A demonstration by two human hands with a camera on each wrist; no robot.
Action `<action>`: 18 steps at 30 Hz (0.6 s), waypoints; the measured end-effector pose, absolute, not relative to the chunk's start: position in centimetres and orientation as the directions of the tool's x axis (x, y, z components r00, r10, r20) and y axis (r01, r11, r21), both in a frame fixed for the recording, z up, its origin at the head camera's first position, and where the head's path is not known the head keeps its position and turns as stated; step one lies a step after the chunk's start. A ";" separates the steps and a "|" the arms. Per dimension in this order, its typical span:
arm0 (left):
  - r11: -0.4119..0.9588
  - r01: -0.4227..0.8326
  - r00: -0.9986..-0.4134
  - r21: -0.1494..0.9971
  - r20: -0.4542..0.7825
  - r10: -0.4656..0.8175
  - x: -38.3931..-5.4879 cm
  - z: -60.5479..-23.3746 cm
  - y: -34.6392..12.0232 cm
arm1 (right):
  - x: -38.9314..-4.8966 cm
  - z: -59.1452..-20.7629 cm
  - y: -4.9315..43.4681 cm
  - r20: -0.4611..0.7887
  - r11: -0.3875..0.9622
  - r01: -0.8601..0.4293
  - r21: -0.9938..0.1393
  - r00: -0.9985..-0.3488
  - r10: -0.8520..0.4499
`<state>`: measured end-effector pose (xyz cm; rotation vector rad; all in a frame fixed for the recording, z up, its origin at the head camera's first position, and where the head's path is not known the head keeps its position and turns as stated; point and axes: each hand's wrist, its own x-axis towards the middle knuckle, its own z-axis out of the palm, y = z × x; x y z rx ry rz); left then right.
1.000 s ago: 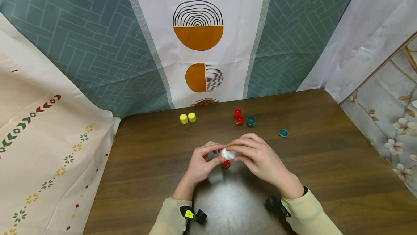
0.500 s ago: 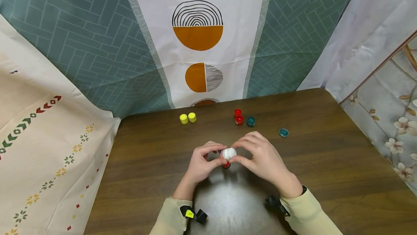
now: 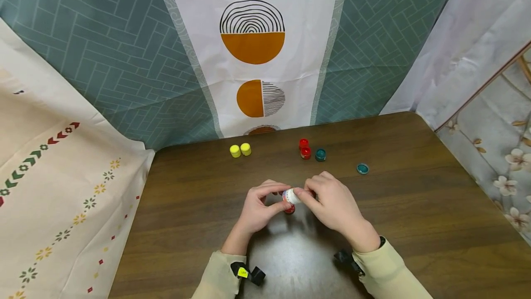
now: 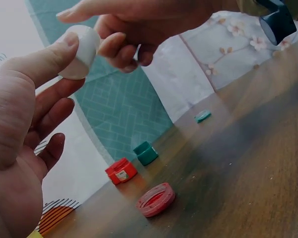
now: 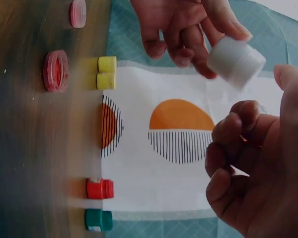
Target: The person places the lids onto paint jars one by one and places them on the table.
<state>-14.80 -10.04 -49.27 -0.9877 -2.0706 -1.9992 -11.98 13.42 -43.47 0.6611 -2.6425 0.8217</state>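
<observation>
My left hand (image 3: 259,207) pinches a small white paint pot (image 3: 289,196) between thumb and fingers, above the table. In the left wrist view the thumb lies across the side of the white pot (image 4: 82,52). My right hand (image 3: 332,202) is at the pot's other end, its thumb and curled fingers around it. The right wrist view shows a small gap between the right thumb (image 5: 288,82) and the pot (image 5: 236,62). Below the pot, a red ring-shaped lid (image 4: 156,200) lies on the table, partly covered in the head view.
Two yellow pots (image 3: 240,150) stand at the back left of the brown table (image 3: 186,207). Red pots (image 3: 305,152) and a teal pot (image 3: 320,155) stand at the back centre. A teal lid (image 3: 362,168) lies to their right. Another pinkish lid (image 5: 78,13) shows in the right wrist view.
The right hand's fingers have gone from stretched out to more curled, and its wrist has turned. The white pot has tilted slightly in the left hand, which otherwise stays in place.
</observation>
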 end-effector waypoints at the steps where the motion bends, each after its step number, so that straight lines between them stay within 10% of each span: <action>1: -0.070 0.499 -0.791 0.864 0.487 0.370 -14.8 -49.2 -10.1 | -11.9 -43.4 13.6 0.394 0.728 -0.498 -0.471 -0.857 -0.331; 18: -0.102 0.482 -0.788 0.870 0.481 0.385 -14.9 -49.3 -10.4 | -12.6 -43.8 15.3 0.548 0.512 -0.776 -0.368 -0.626 -0.555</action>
